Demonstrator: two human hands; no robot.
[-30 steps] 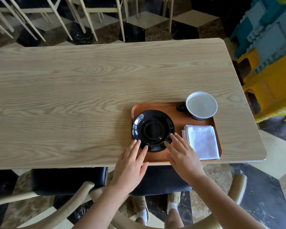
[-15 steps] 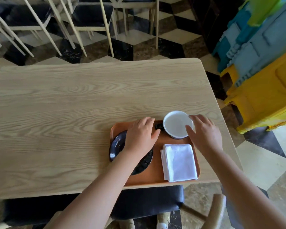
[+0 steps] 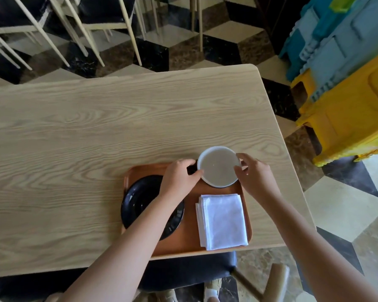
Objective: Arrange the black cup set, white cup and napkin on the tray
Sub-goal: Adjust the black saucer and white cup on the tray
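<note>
An orange tray [image 3: 184, 244] lies at the table's near right edge. A black saucer [image 3: 140, 200] sits on its left half, partly hidden by my left forearm. A folded white napkin [image 3: 222, 221] lies on the right half. At the tray's far right corner is a cup [image 3: 218, 166], black outside and white inside, with a black handle on its left. My left hand [image 3: 179, 179] grips the handle side of the cup. My right hand [image 3: 254, 176] holds the cup's right rim with its fingertips.
The light wooden table [image 3: 96, 131] stretches left and away. Stacked yellow and blue plastic stools [image 3: 345, 83] stand to the right. Chairs [image 3: 74, 22] crowd the far side. A dark cushioned chair seat [image 3: 194, 271] lies below the tray.
Both hands left the saucer and reached up to the cup. They now grip it from both sides. The view has shifted forward and right.
</note>
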